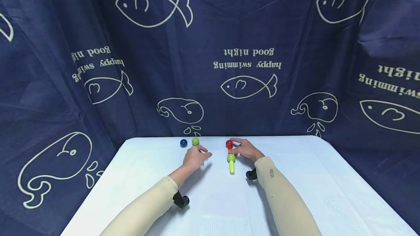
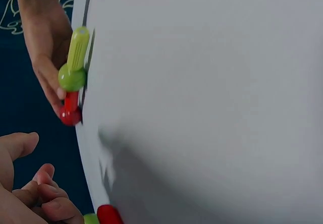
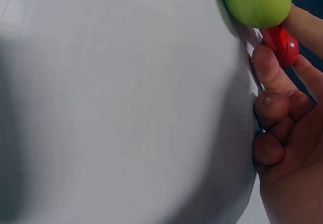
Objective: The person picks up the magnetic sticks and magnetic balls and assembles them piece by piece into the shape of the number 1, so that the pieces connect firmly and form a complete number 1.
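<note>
A yellow-green stick (image 1: 232,167), a green ball (image 1: 231,157), a red stick (image 2: 71,101) and a red ball (image 1: 229,144) are joined end to end like a magnetic building toy. My right hand (image 1: 247,149) holds this chain at the red stick, thumb by the green ball and a finger against the red ball. To the left, my left hand (image 1: 195,157) hovers with thumb and fingers apart and nothing between them. Just beyond it lies another green ball (image 1: 195,141). In the left wrist view a red piece (image 2: 109,214) shows partly beside that green.
A dark blue ball (image 1: 183,143) lies left of the loose green ball, near the far edge of the white table (image 1: 216,192). Behind the table hangs a navy curtain (image 1: 210,112) printed with fish and whales.
</note>
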